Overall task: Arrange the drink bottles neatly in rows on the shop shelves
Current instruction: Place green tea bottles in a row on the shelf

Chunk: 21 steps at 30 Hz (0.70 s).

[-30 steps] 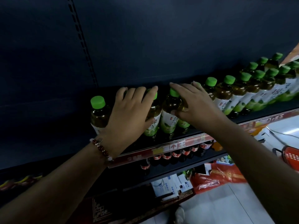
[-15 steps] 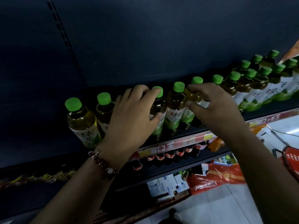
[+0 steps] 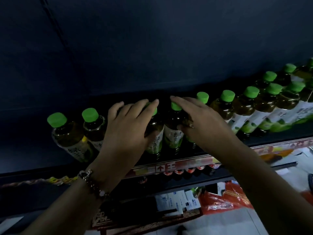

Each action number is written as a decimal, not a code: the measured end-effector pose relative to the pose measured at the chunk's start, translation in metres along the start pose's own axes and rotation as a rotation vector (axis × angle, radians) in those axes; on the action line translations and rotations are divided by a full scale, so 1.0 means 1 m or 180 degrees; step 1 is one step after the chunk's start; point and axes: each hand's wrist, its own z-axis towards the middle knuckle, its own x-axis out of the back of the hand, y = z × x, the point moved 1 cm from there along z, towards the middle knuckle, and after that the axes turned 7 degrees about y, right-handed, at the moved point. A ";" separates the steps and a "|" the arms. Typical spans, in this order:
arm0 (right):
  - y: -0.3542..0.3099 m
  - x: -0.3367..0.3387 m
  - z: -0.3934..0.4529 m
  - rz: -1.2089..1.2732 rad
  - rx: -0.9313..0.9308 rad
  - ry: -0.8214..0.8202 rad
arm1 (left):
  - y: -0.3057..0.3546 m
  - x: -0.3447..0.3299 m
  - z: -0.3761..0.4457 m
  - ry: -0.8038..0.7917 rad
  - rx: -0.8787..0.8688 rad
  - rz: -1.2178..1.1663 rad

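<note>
A row of green-capped tea bottles (image 3: 225, 107) stands along the dark upper shelf (image 3: 277, 135), running from the far left up and away to the right, where a second row sits behind the first.

Both hands reach into the middle of the row. The left hand (image 3: 125, 131) lies over a bottle (image 3: 155, 133), fingers stretched over its cap and shoulder and thumb against the label side; only part of that green cap shows past the fingertips. Two more bottles (image 3: 67, 133) stand just to the left of this hand, apart from it. A beaded bracelet (image 3: 92, 181) circles the left wrist.

The right hand (image 3: 201, 126) covers the neighbouring bottles, fingers nearly straight over a cap (image 3: 176, 106) and thumb tucked against a label; whether it truly grips one I cannot tell. The two hands' fingertips are near each other above the caps.

Below the shelf runs a red price strip (image 3: 169, 167), with red-capped bottles (image 3: 189, 171) on the lower shelf.
</note>
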 end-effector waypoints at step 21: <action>0.033 0.046 0.012 -0.0016 -0.0022 0.0289 | 0.042 -0.004 0.034 -0.0196 -0.0640 -0.0100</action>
